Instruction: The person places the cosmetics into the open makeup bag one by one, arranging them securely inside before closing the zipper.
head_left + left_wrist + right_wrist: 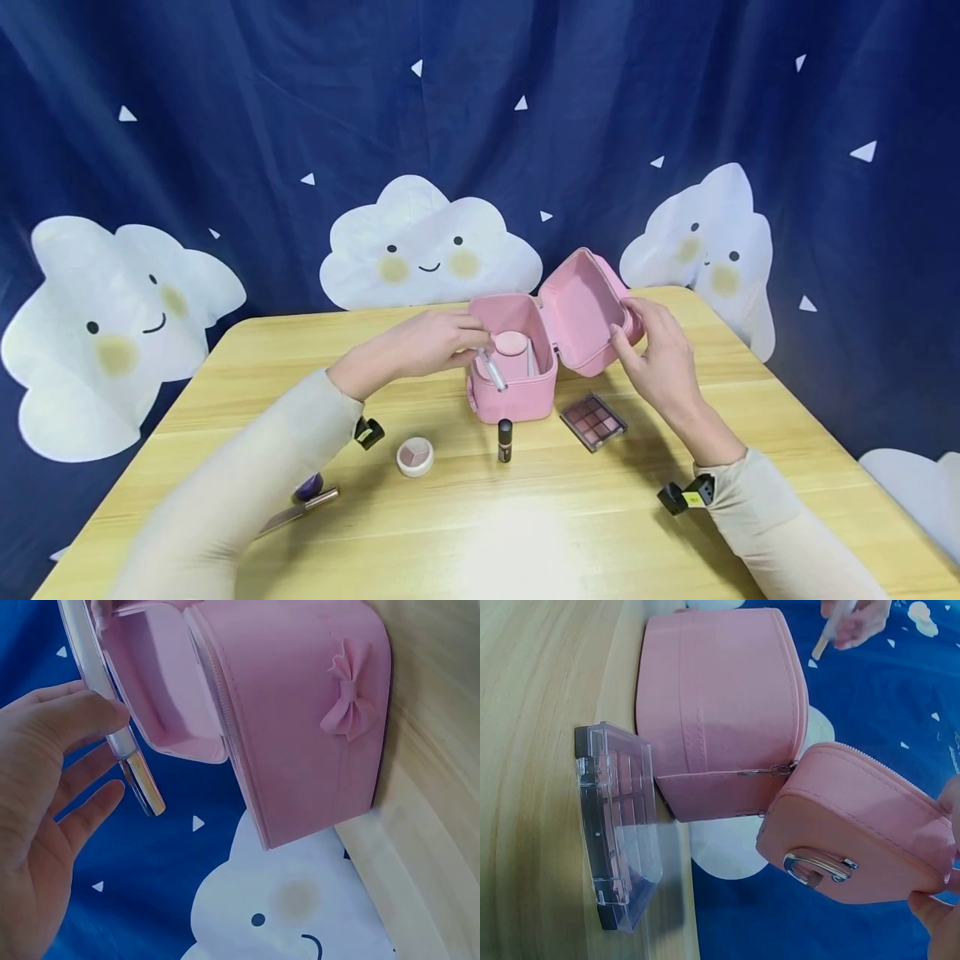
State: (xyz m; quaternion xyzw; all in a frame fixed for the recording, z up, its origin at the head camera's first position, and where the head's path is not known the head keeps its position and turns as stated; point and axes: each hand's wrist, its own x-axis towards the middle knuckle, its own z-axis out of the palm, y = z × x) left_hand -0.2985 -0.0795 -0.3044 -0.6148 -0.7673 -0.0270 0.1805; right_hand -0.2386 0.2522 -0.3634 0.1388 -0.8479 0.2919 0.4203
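My left hand (442,342) pinches a slim, clear lip gloss tube (492,369) over the open pink cosmetic case (517,400). In the left wrist view the tube (112,712) has a pale body and a gold end, gripped between thumb and fingers. Inside the case are a round pink puff (511,342) and a thin pale stick. With thumb and fingers, my right hand (660,358) holds the edge of the case's lid (581,308), which is swung out to the right. The right wrist view shows the lid's outer face with a silver handle ring (817,866).
An eyeshadow palette (593,422) lies right of the case. In front of it stands a black-capped lipstick (505,440). Further left are a round three-colour compact (415,456), a purple item (308,487) and a rose-gold tube (300,510). A blue curtain (300,100) hangs behind the table.
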